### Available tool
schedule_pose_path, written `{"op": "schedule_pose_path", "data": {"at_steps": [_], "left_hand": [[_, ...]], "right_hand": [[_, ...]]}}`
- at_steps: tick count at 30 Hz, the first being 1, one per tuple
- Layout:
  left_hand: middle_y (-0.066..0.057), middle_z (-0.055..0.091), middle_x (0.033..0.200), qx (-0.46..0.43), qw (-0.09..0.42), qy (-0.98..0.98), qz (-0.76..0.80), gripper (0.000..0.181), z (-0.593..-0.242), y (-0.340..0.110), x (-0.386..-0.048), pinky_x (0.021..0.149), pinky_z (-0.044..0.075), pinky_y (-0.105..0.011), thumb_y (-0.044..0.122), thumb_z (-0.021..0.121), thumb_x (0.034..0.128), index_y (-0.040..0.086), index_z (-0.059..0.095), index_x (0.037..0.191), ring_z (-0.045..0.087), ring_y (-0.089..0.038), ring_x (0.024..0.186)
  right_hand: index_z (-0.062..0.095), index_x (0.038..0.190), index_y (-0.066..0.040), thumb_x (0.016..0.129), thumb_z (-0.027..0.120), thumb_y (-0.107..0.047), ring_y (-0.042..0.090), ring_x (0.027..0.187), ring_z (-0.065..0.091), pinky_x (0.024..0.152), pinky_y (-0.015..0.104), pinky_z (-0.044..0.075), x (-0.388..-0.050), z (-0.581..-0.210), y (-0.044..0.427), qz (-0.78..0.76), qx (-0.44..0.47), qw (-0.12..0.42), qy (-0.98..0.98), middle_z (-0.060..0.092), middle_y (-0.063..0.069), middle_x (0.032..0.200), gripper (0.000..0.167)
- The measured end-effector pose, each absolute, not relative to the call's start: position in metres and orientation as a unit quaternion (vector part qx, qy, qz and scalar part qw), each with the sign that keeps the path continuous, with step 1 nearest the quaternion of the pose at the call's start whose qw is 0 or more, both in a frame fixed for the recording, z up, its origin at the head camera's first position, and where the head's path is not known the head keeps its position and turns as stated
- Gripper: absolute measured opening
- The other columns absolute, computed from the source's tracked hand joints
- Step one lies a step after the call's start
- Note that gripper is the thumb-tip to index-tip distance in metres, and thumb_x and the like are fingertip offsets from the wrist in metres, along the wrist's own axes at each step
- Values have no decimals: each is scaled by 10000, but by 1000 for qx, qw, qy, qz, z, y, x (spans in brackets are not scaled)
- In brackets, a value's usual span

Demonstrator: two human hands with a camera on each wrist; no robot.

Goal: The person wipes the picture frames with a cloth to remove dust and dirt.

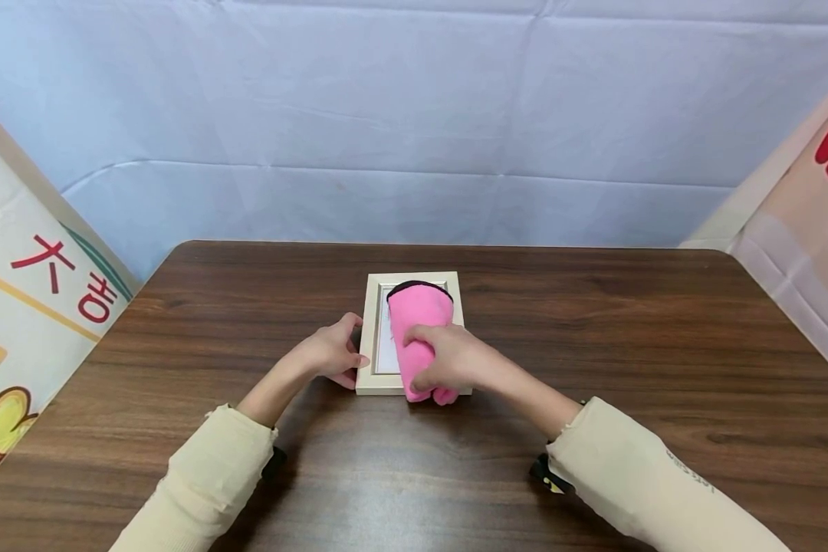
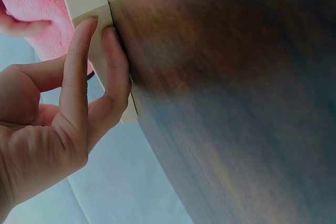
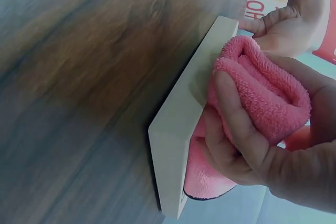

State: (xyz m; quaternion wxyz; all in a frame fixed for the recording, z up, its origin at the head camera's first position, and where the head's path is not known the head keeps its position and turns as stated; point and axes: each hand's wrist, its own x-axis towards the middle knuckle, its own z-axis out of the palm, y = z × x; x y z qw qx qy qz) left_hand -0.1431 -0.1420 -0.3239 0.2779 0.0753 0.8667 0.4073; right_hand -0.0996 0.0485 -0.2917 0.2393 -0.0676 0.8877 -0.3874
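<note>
A cream picture frame (image 1: 414,277) lies flat on the wooden table. On top of it, over its right part, is a folded pink cloth (image 1: 424,303) with a dark edge. My right hand (image 1: 448,356) grips the cloth, its fingers and thumb curled around the folded fluffy layers, as the right wrist view shows. My left hand (image 1: 334,353) holds the frame's left side, thumb on the upper face and fingers against the outer edge; in the left wrist view the fingertips (image 2: 86,24) touch that side. Part of the frame's inner panel is hidden beneath the cloth.
The dark brown table (image 1: 593,322) extends on both sides of the frame. A pale blue-white cloth backdrop (image 1: 414,130) hangs behind its far edge. Printed sheets with red characters (image 1: 48,307) hang at the left and right.
</note>
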Motion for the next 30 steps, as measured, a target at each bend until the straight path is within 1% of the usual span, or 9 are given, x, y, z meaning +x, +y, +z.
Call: {"op": "schedule_pose_path", "data": {"at_steps": [8,11,20,25,30], "left_hand": [[-194,529,868,72,281,866,407,499,-324,-142,-143,554,575,-322,-56,548,875,-5,276,1291,632,-230,621],[-196,529,869,70,280,866,408,490,-324,-142,-143,552,575,-324,-57,548,875,-4,283,1283,633,-233,632],[-194,530,865,70,277,865,412,502,-324,-142,-142,553,575,-322,-59,548,873,-5,278,1292,632,-233,625],[-189,531,864,72,276,866,411,506,-323,-142,-142,557,575,-319,-52,551,874,-5,277,1297,633,-231,612],[-196,529,864,74,277,863,416,496,-323,-142,-142,557,575,-322,-58,543,876,-11,274,1290,634,-236,621]], "right_hand": [[542,1186,-146,700,725,7,217,504,609,462,309,551,-96,-290,61,-390,-59,236,888,497,170,986,542],[544,1187,-148,701,725,9,216,506,611,465,308,553,-95,-290,63,-390,-61,235,888,492,175,1001,542],[538,1189,-122,703,732,14,215,492,606,452,305,549,-96,-294,57,-393,-65,230,888,495,184,988,540],[531,1189,-115,708,732,0,206,487,606,448,301,547,-98,-295,50,-391,-71,228,889,516,177,932,534],[529,1184,-107,706,726,8,206,481,601,442,303,545,-100,-296,42,-393,-79,226,888,514,177,916,529]]}}
